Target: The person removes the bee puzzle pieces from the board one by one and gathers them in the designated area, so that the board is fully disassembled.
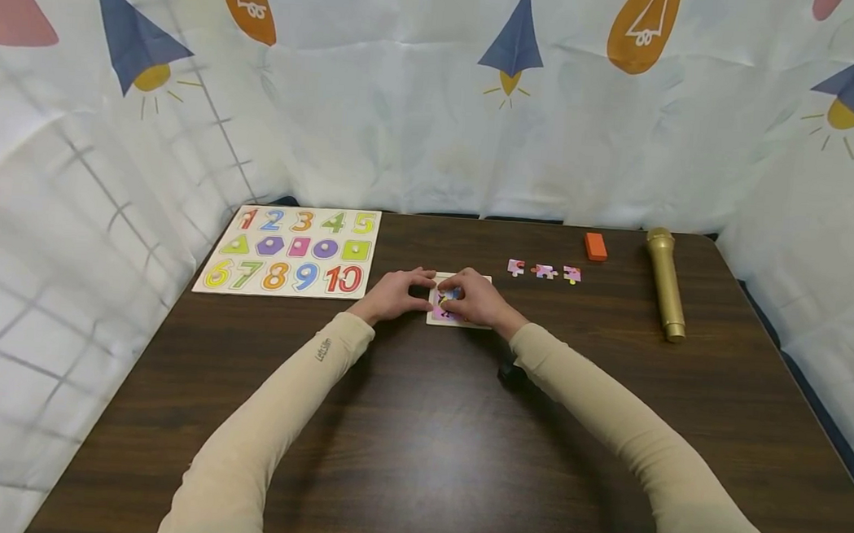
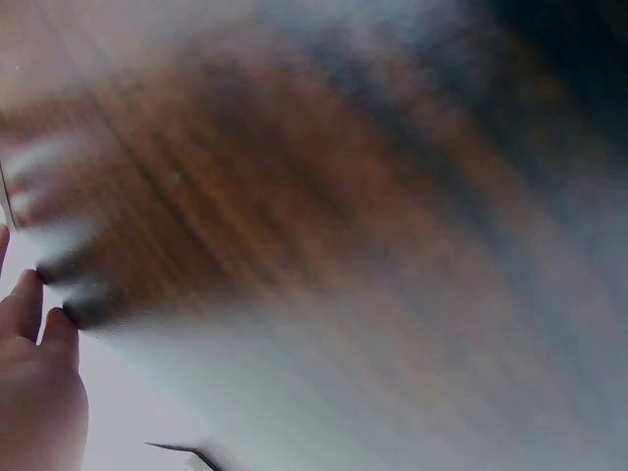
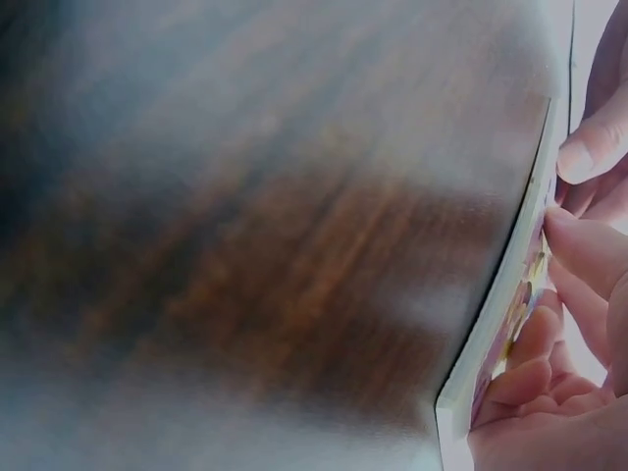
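Observation:
A small jigsaw board [image 1: 460, 324] with a pale rim and a pink, blue and yellow picture lies mid-table in the head view. My left hand [image 1: 394, 294] rests at its left edge, thumb and fingers spread and touching the rim. Over the picture, my right hand [image 1: 478, 299] bends thumb and index finger round a puzzle piece [image 1: 445, 297], mostly covered by the fingers. The right wrist view shows the board's rim [image 3: 500, 285] side-on, with the right hand [image 3: 589, 294] low on its face. Only part of the left hand [image 2: 44, 392] enters the left wrist view.
Three loose pink puzzle pieces [image 1: 544, 271] lie in a row right of the board. Behind them is an orange block [image 1: 595, 247]; farther right, a gold microphone [image 1: 666, 285]. A number-and-shape board [image 1: 288, 251] lies at the back left. Printed curtains surround the dark wooden table [image 1: 446, 431].

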Motion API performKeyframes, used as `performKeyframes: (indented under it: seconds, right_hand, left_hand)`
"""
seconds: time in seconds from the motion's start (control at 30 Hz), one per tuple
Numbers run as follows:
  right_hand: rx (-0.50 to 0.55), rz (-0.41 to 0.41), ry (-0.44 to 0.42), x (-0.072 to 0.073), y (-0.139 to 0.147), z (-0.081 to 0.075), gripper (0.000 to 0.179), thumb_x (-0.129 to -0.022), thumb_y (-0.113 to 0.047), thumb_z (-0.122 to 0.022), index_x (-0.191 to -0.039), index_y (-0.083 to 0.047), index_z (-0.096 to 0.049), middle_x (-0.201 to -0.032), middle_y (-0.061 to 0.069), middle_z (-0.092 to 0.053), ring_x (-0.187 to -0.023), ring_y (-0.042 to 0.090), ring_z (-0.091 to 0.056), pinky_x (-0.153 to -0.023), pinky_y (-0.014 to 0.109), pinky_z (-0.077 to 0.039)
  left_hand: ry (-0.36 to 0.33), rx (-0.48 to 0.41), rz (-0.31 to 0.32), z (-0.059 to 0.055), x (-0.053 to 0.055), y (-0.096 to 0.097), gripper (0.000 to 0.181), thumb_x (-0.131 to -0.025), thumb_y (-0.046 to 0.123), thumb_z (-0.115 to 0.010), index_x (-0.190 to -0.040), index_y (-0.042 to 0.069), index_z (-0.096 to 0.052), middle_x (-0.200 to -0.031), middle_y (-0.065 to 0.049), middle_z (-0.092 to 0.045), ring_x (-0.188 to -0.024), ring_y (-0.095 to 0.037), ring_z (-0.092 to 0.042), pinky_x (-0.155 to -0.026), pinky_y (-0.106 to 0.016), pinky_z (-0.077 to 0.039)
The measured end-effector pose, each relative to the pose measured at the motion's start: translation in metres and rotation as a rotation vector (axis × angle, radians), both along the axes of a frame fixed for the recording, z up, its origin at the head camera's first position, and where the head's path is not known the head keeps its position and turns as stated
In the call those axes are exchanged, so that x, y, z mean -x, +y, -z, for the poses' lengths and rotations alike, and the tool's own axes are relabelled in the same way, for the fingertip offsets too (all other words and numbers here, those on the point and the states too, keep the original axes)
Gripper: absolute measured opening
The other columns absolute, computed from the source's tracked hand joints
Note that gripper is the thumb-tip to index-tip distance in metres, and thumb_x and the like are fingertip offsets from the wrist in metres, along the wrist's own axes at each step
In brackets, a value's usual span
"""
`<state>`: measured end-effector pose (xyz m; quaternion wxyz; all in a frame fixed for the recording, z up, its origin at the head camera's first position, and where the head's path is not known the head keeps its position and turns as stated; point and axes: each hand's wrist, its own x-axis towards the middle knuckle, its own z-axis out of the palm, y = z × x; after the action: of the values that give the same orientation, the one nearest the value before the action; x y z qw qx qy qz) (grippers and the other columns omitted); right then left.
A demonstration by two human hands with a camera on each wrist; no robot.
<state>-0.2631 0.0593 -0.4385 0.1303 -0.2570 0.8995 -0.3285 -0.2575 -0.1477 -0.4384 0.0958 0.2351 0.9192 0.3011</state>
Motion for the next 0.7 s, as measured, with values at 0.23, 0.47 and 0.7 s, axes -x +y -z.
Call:
performKeyframes:
  seconds: [0.23, 0.47, 0.7]
  right_hand:
    - [0.002, 0.01, -0.005, 0.0005, 0.0009, 0.0015, 0.035, -0.091, -0.017, -0.071, -0.124, -0.007, -0.066, -0.122, 0.013, -0.053, -0.09, 0.023, -0.051, -0.077, 0.033, -0.046]
    - [0.008, 0.005, 0.009, 0.0002, 0.0016, 0.0012, 0.036, -0.09, -0.016, -0.072, -0.124, -0.007, -0.066, -0.122, 0.013, -0.055, -0.09, 0.022, -0.051, -0.078, 0.033, -0.046]
    - [0.019, -0.007, 0.008, 0.0015, 0.0025, 0.0, 0.036, -0.089, -0.015, -0.072, -0.124, -0.007, -0.066, -0.121, 0.012, -0.057, -0.093, 0.023, -0.05, -0.076, 0.033, -0.046]
  left_hand:
    - [-0.027, 0.011, 0.001, -0.0007, 0.0003, 0.0, 0.045, -0.089, 0.022, -0.073, -0.13, 0.003, -0.063, -0.148, -0.007, -0.047, -0.144, -0.025, -0.03, -0.116, -0.043, -0.025]
    - [-0.032, 0.005, 0.002, -0.0006, 0.0003, -0.0009, 0.045, -0.089, 0.022, -0.073, -0.129, 0.004, -0.063, -0.148, -0.006, -0.047, -0.144, -0.026, -0.03, -0.116, -0.043, -0.024]
    - [-0.03, 0.006, 0.004, 0.0005, 0.0024, -0.0013, 0.046, -0.089, 0.022, -0.073, -0.13, 0.005, -0.063, -0.148, -0.006, -0.047, -0.144, -0.025, -0.03, -0.116, -0.044, -0.024]
